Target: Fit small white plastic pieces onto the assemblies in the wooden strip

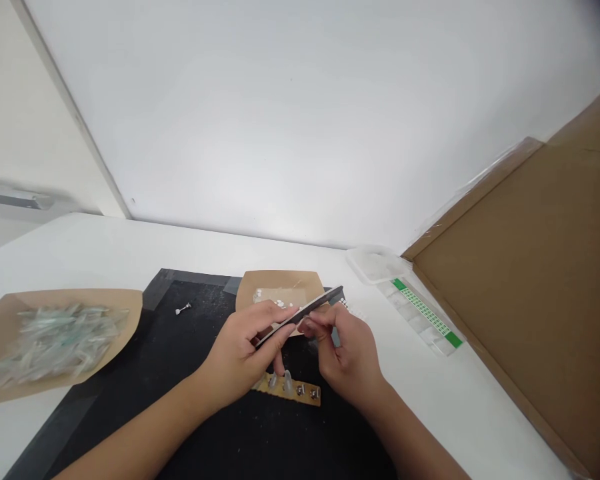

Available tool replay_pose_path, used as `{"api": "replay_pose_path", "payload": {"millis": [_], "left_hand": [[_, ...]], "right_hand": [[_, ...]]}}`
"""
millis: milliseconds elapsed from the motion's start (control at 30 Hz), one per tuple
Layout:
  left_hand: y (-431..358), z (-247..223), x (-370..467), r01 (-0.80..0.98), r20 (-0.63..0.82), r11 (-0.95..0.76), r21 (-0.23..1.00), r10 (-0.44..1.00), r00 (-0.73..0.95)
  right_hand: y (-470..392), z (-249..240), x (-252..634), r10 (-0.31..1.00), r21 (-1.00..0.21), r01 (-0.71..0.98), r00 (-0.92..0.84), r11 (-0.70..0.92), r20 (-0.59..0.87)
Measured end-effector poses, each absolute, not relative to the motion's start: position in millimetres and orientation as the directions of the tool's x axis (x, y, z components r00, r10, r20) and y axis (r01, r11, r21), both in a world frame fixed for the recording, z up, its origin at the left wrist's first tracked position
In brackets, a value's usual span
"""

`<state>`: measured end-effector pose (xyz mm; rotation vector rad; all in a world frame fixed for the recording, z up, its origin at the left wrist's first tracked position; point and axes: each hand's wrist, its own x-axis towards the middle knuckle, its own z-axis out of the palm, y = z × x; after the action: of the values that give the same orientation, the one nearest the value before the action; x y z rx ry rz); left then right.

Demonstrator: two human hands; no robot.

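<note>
My left hand (247,343) pinches a thin dark strip with a pale edge (305,312), tilted up to the right. My right hand (343,347) is closed at the strip's lower side, its thumb and fingertips pressed together on something small that I cannot make out. Below the hands, a yellowish strip (307,393) lies on the black mat (280,440), bearing several small metal parts and clear pieces. Behind the hands is a brown paper tray (280,279) with small white bits in it.
At the left a brown tray (130,307) holds a heap of clear plastic pieces. A small metal part (183,309) lies on the mat. To the right are a clear container (375,263), a green-and-white strip (427,313) and a large cardboard box (530,280).
</note>
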<state>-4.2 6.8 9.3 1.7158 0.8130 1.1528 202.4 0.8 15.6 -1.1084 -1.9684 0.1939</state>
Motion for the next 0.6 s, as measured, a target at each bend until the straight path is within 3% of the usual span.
{"api": "replay_pose_path", "payload": {"millis": [233, 433, 600], "left_hand": [[7.5, 4.5, 0.0, 0.117, 0.376, -0.422, 0.899, 0.881, 0.288], [0.6, 6.8, 4.7, 0.142, 0.397, -0.428, 0.892, 0.895, 0.205], [-4.6, 9.9, 9.1, 0.162, 0.464, -0.486, 0.859, 0.872, 0.155]], "right_hand": [[1.9, 11.7, 197.2, 0.699, -0.391, 0.682, -0.250, 0.618, 0.670], [6.2, 7.9, 192.4, 0.662, -0.404, 0.681, -0.158, 0.611, 0.733], [5.3, 13.1, 192.8, 0.714, -0.449, 0.688, -0.144, 0.570, 0.686]]}}
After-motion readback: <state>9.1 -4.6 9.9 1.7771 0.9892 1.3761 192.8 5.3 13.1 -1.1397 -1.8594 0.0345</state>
